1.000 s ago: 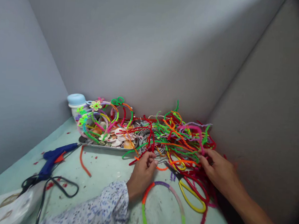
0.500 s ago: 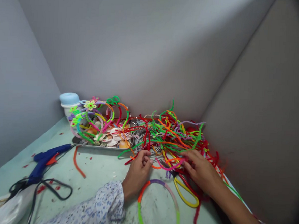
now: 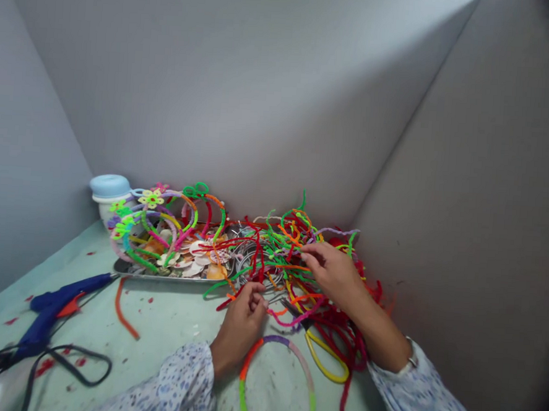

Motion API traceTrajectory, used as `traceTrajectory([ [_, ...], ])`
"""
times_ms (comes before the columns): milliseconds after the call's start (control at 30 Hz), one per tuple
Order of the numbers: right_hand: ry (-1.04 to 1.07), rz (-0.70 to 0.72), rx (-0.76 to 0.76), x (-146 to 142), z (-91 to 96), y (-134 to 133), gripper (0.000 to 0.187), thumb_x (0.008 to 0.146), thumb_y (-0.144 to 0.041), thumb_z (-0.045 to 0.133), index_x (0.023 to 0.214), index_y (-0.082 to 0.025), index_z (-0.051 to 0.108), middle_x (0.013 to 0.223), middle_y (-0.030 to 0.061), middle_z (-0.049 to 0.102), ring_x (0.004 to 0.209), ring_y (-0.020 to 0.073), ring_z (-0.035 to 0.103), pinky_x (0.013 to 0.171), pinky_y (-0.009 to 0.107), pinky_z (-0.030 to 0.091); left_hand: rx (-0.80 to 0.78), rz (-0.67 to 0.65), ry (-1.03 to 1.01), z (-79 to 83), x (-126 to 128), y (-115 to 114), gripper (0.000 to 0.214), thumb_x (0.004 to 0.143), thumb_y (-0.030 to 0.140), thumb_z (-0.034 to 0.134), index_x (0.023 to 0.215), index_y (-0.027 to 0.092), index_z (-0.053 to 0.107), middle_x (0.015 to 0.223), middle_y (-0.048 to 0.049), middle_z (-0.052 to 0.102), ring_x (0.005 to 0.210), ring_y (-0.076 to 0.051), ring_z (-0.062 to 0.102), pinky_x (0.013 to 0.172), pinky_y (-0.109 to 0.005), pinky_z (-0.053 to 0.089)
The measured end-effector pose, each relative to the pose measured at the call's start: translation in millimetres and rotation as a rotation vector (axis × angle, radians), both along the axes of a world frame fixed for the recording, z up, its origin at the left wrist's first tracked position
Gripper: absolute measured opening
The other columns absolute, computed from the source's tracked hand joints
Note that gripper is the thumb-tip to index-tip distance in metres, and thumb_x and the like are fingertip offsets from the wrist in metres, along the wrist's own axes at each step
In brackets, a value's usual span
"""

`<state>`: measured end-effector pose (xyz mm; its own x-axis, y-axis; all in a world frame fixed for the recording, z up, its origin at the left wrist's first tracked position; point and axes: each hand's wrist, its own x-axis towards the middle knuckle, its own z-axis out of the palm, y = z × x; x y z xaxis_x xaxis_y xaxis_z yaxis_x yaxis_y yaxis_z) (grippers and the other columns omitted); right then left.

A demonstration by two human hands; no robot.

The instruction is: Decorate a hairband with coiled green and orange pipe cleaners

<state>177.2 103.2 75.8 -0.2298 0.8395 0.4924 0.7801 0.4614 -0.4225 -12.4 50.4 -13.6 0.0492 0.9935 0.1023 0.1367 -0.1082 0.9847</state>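
My right hand (image 3: 333,274) reaches over the tangled pile of pipe cleaners (image 3: 296,231), its thumb and index finger pinched together on a pipe cleaner there. Which strand is between the fingertips is hard to make out. Lower and to the left, my left hand (image 3: 242,318) rests with curled fingers near the table; anything inside them is hidden. Close to its fingertips lies one end of a pink pipe cleaner (image 3: 290,323). Yellow-handled scissors (image 3: 325,357) lie partly under strands. In front is a headband (image 3: 277,340) wrapped in orange, purple, pink and green.
A metal tray (image 3: 172,278) of shells and finished flower headbands (image 3: 151,199) stands at the back left, beside a white jar with a blue lid (image 3: 111,186). Left lies a blue glue gun (image 3: 47,315) with its black cord. An orange pipe cleaner (image 3: 122,311) lies nearby. Grey panels surround the table.
My right hand has moved up and away from the pink pipe cleaner to the pile. My left hand stays near the same spot, fingers curled. The view has shifted slightly right.
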Motion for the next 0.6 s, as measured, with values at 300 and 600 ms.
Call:
traceTrajectory([
  [300, -0.118, -0.038, -0.021, -13.4, -12.3, 41.3, 0.024, 0.083, -0.014, 0.047, 0.097, -0.015, 0.066, 0.102, 0.0092, 0.064, 0.096, 0.0189, 0.056, 0.086, 0.03, 0.04, 0.027, 0.002, 0.012, -4.2, -0.5, 1.6, 0.022, 0.081, 0.028, 0.05, 0.1, 0.017, 0.055, 0.073, -0.0002, 0.053, 0.065, -0.014, 0.049, 0.059, -0.024, 0.038],
  [600, -0.066, -0.133, 0.109, -2.9, -22.1, 54.0, 0.026, 0.082, -0.016, 0.051, 0.105, -0.016, 0.062, 0.1, 0.0097, 0.059, 0.096, 0.0202, 0.053, 0.09, 0.032, 0.04, 0.037, -0.029, 0.092, -5.0, -1.1, 2.6, 0.019, 0.084, 0.027, 0.046, 0.1, 0.019, 0.052, 0.078, -0.0004, 0.054, 0.07, -0.015, 0.05, 0.063, -0.025, 0.038],
])
